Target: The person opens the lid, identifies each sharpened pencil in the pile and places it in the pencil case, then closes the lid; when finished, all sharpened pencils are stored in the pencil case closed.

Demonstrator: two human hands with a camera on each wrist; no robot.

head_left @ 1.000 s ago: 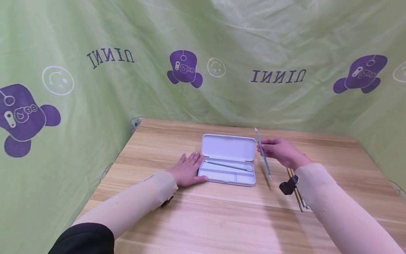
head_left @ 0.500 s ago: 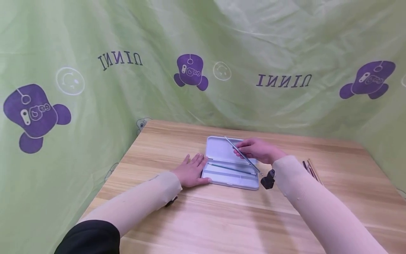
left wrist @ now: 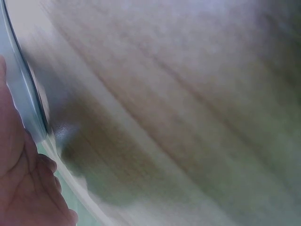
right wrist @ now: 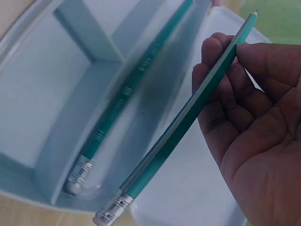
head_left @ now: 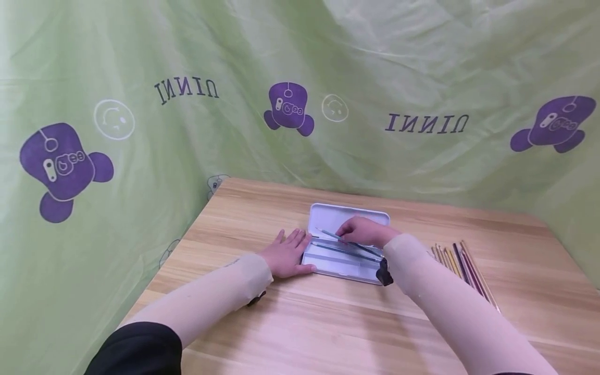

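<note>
A pale pencil case (head_left: 335, 266) lies on the table with its lid (head_left: 323, 214) raised at the back. My left hand (head_left: 285, 256) rests against the case's left end, fingers spread and thumb at the front corner. In the case's long rear compartment lies one green pencil (right wrist: 120, 101) with a metal eraser end. Above that compartment my right hand (head_left: 364, 230) pinches a second green pencil (right wrist: 176, 122) between thumb and fingers. It points up and to the left in the head view, its eraser end lower, roughly parallel to the first pencil.
Several coloured pencils (head_left: 464, 265) lie in a loose row on the wooden table (head_left: 300, 323), to the right of the case and partly behind the right sleeve (head_left: 436, 281). A green printed curtain (head_left: 234, 135) hangs behind the table and along its left side.
My right hand has carried the pencil leftward from beside the case to over it, and lowered it. The left hand stays on the case's end. The head view has shifted slightly.
</note>
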